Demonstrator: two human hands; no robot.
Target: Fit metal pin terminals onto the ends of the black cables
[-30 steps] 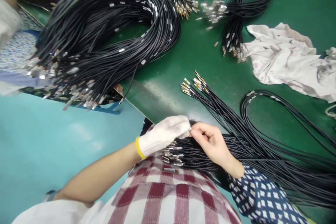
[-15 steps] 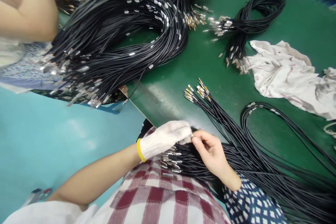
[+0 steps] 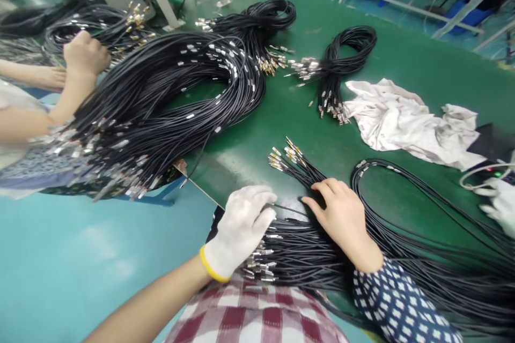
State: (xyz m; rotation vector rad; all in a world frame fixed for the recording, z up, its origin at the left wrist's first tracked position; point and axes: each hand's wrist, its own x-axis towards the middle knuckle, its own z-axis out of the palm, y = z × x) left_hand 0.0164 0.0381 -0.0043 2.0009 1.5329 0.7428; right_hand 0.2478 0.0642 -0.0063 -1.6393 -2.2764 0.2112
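Observation:
My left hand [image 3: 246, 225], in a white knit glove with a yellow cuff, pinches the end of a thin black cable [image 3: 292, 209] near the table edge. The pinched tip is hidden by the gloved fingers. My right hand [image 3: 341, 217] is bare, with thumb and fingers apart, over the black cables to its right. Just beyond its fingertips lies a small bunch of cable ends [image 3: 287, 158] with silver and yellowish metal tips. Below both hands, a row of black cables [image 3: 306, 257] ends in silver connectors [image 3: 261, 262] close to the checked apron.
A large bundle of black cables [image 3: 161, 91] overhangs the table edge at left, beside a co-worker's hand [image 3: 84, 56]. Two smaller coils [image 3: 277, 13] [image 3: 354, 43] lie farther back. A crumpled white cloth [image 3: 402, 112] and a white glove [image 3: 501, 203] are at right.
My hands have moved apart from the connector they pinched together. The right has opened and shifted right over the cables; the left stays near the edge. The view has tilted up.

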